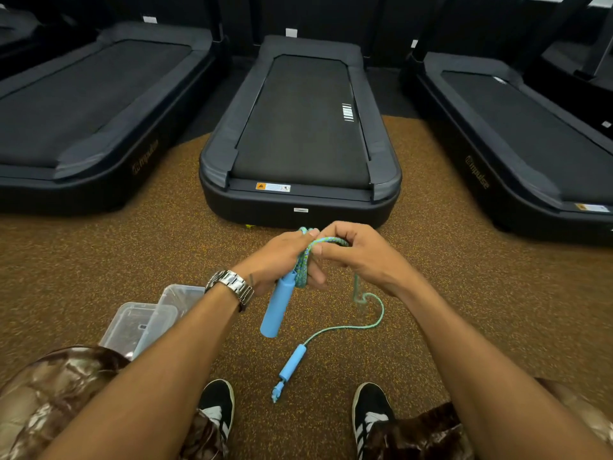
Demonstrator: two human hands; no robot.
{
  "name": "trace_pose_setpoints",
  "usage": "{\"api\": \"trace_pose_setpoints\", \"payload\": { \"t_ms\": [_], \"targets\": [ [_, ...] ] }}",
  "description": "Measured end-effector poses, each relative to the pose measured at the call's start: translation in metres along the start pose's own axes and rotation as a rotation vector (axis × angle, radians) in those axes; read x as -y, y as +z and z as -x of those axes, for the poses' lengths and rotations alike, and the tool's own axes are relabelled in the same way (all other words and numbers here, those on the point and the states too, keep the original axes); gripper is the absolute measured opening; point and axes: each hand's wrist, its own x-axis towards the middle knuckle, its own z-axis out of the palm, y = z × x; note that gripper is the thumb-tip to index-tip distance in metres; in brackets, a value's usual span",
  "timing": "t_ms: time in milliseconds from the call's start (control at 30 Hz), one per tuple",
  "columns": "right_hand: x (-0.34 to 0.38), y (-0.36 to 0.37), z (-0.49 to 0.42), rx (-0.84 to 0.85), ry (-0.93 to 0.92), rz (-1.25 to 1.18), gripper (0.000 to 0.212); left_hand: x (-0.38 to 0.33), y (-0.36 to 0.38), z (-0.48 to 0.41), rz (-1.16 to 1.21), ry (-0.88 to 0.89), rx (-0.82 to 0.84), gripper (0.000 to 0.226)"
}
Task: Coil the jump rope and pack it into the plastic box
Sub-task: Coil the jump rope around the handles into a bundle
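My left hand [282, 257] grips several loops of the blue-green jump rope [303, 263], and one blue handle [277, 310] hangs down from that fist. My right hand [358, 254] pinches the rope at the top of the loops, touching the left hand. A loose stretch of rope [371, 317] curls down to the floor and ends at the second blue handle [292, 363], which lies between my shoes. The clear plastic box [132, 327] sits on the floor at the left, partly hidden under my left forearm, with its lid [179, 298] leaning against it.
A dark treadmill [298, 134] stands straight ahead, its rear edge just beyond my hands. Two more treadmills flank it at the left [83, 111] and right [530, 137]. The floor is brown speckled rubber [99, 254]. My black shoes [215, 406] are at the bottom.
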Motion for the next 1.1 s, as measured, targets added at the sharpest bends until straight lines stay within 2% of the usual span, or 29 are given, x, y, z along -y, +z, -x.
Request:
{"api": "trace_pose_setpoints", "payload": {
  "t_ms": [167, 367, 567, 667, 767, 867, 967, 1100],
  "targets": [
    [-0.011, 0.001, -0.003, -0.128, 0.0, -0.117, 0.01, -0.002, 0.003, 0.007, 0.156, -0.079, 0.078, 0.042],
    [-0.02, 0.0, -0.002, -0.189, 0.08, -0.192, 0.014, 0.003, -0.001, 0.007, 0.265, -0.059, 0.185, 0.04],
    [-0.021, 0.007, 0.0, -0.165, 0.161, -0.24, 0.022, 0.007, -0.004, 0.006, 0.311, -0.003, 0.244, 0.041],
    [-0.018, 0.012, 0.004, -0.155, 0.193, -0.353, 0.021, 0.005, -0.001, 0.007, 0.351, 0.002, 0.256, 0.042],
    [-0.017, 0.018, 0.01, -0.057, 0.223, -0.554, 0.016, 0.003, 0.002, 0.009, 0.38, 0.026, 0.274, 0.032],
    [-0.02, 0.024, 0.011, -0.034, 0.271, -0.71, 0.03, 0.002, 0.005, 0.01, 0.412, 0.041, 0.275, 0.034],
    [-0.022, 0.028, 0.009, -0.01, 0.328, -0.733, 0.053, 0.004, 0.005, 0.008, 0.443, 0.048, 0.295, 0.036],
    [-0.023, 0.03, 0.006, -0.037, 0.366, -0.752, 0.052, 0.005, 0.004, 0.006, 0.502, 0.089, 0.296, 0.043]
  ]
}}
